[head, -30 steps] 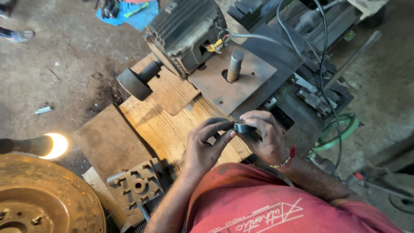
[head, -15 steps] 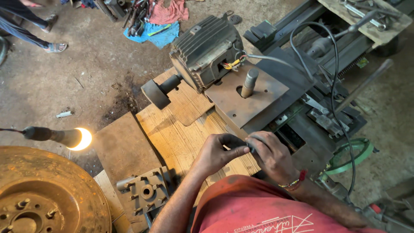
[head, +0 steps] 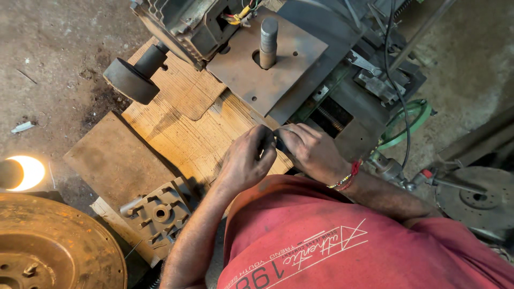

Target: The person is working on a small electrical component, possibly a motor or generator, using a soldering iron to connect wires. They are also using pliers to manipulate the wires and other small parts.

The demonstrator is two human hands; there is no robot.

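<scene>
1. Shirt [head: 342,241] — faded red, with white line lettering across it.
2. Cardboard [head: 187,123] — pale tan, ribbed with fine lines.
3. Steel plate [head: 278,69] — dull grey-brown.
4. Hose [head: 412,115] — bright green.
5. Wrist thread [head: 350,175] — red, with a few light beads.
6. Lamp [head: 24,172] — glowing yellow-white.
7. Big disc [head: 48,246] — rusty brown.
</scene>
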